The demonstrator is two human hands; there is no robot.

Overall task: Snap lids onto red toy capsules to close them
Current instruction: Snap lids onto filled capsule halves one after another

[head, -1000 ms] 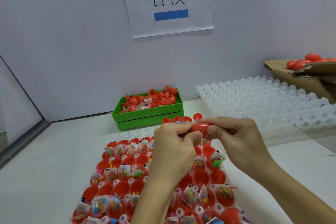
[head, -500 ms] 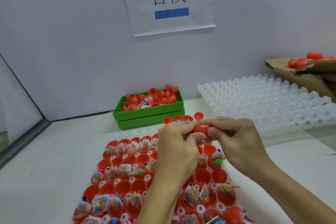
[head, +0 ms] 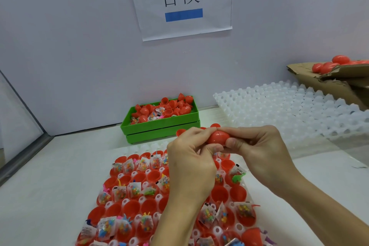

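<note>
Left hand (head: 189, 164) and right hand (head: 259, 152) both pinch one red capsule (head: 217, 138) above a tray (head: 139, 199) of open capsules.

2 hands (head: 191, 166), 1 held capsule (head: 217, 137), approx. 2 trays (head: 299, 110).
</note>
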